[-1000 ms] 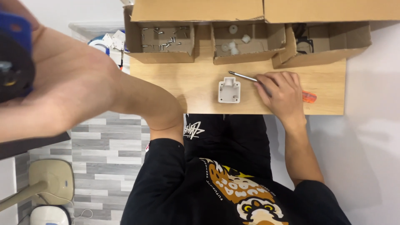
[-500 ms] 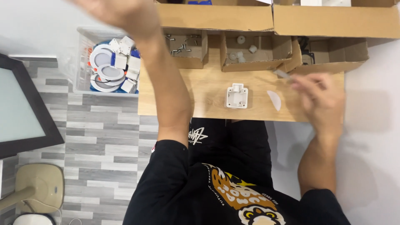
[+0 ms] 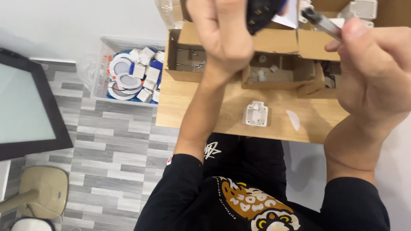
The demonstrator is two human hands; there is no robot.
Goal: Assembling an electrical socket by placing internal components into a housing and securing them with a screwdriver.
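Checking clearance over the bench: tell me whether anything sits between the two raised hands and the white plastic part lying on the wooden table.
Nothing visible does. The white plastic part lies alone on the table. The left hand, gripping a dark tool, and the right hand, holding a metal screwdriver, are raised above it.

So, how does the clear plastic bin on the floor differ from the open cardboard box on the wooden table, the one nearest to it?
The clear plastic bin stands on the grey floor; the open cardboard box stands on the wooden table. The bin is see-through and heaped with white and blue round parts; the box is brown, opaque, and holds only a few small metal pieces. Both are open on top.
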